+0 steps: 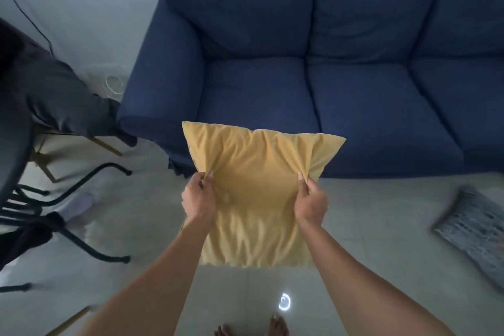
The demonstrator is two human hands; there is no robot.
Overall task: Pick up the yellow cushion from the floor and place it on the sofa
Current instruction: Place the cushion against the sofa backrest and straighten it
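Note:
The yellow cushion (256, 194) hangs in the air in front of me, above the pale tiled floor and just short of the sofa's front edge. My left hand (197, 199) pinches the fabric on its left side. My right hand (311, 200) pinches the fabric on its right side. The cover bunches into folds at both grips. The dark blue sofa (354, 106) fills the upper half of the view, with its seat cushions bare.
A grey patterned cushion (474, 229) lies on the floor at the right. At the left stand black metal chair legs (90, 180) and a dark cloth (54, 95) draped over furniture. My bare feet (275, 326) are at the bottom edge.

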